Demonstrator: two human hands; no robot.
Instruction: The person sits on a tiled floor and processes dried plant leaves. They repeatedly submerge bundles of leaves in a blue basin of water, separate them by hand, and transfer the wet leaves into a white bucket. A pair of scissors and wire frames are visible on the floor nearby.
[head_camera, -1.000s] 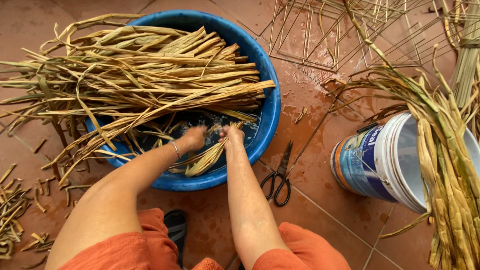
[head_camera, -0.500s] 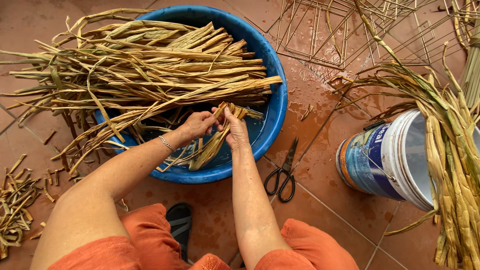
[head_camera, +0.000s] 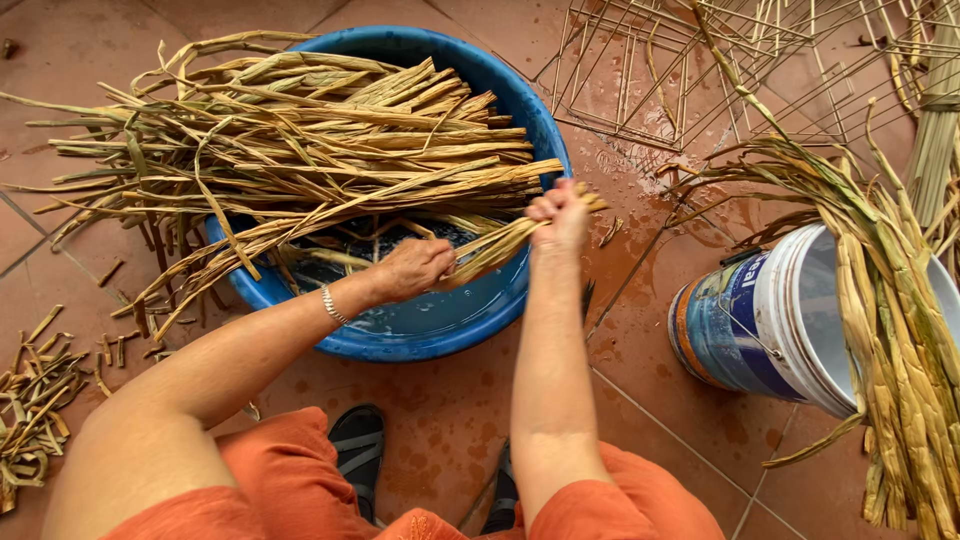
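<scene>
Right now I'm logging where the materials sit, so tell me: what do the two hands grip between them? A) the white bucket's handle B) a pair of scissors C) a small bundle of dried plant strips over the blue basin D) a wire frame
C: the left hand and right hand each clasp one end of the strip bundle, stretched above the blue basin.

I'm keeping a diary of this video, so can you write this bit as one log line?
left hand: grips wet straw-coloured reed strands | right hand: grips their other end | under: round blue plastic basin | nearby: white plastic bucket
</scene>
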